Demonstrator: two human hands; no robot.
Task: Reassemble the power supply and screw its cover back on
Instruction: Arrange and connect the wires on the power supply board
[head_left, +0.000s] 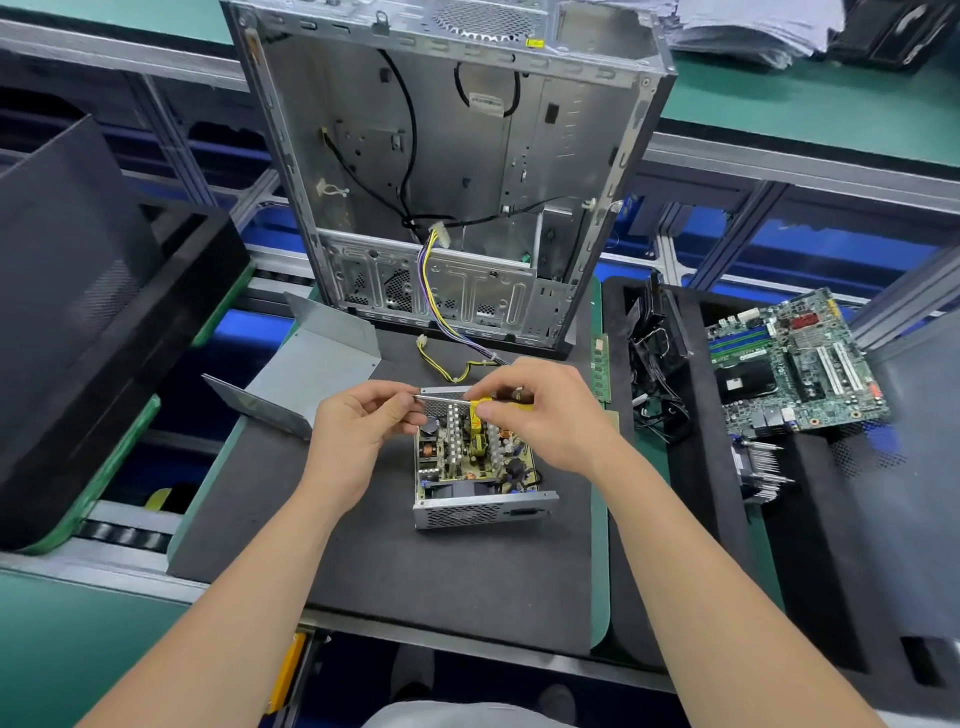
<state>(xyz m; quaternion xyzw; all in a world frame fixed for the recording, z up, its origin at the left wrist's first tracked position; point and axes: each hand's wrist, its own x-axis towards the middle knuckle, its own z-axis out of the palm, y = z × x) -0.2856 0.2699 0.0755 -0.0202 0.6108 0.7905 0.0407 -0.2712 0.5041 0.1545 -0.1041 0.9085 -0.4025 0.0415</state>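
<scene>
Hovering above an open power supply (478, 460) on a black foam mat (415, 571), the right hand (550, 415) grips a screwdriver (483, 401), the left hand (353, 431) pinches its shaft; green benches (831, 104) surround.

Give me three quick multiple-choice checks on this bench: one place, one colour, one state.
1. Where is the cover relative to the supply?
A) on top of it
B) left of it, on the mat
C) under it
2. What colour is the screwdriver handle?
A) red
B) blue
C) yellow
3. The supply is:
A) open, board bare
B) closed
C) lying on its side

Key: 1B, the bent sheet lies left of it. 2C, yellow shows in the right hand. 3A, its parts are exposed from above.
</scene>
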